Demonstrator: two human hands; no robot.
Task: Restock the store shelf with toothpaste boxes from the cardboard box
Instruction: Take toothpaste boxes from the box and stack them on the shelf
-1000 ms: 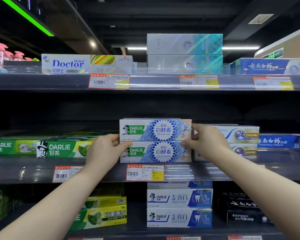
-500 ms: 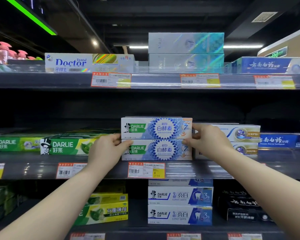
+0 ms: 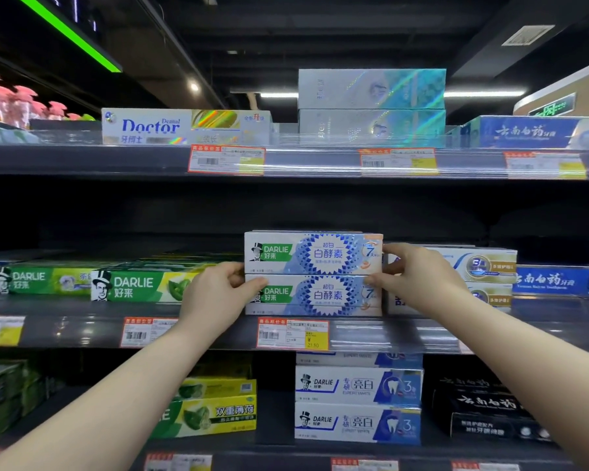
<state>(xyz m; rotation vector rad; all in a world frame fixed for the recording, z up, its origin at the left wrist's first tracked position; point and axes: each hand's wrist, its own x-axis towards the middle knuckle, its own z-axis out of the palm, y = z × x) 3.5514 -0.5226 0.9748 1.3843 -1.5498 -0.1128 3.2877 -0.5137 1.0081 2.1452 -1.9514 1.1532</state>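
While stacked one on the other at the front of the middle shelf (image 3: 422, 334), clasped at both ends: two blue-white toothpaste boxes (image 3: 313, 254), long faces outward, directly above an orange-edged price tag (image 3: 293, 333). Left hand (image 3: 215, 294) curled round the left end, thumb pressed on the lower box's front near the green logo, fingers wrapped at the seam between the pair. Right hand (image 3: 419, 277) grasping the right end (thumb tip on the lower box's upper corner, fingers bent against the upper box's end). To the left, lying single height, green toothpaste boxes (image 3: 143, 287); just beside on the right, partly behind the right hand, gold-marked boxes (image 3: 487, 266), also two high.
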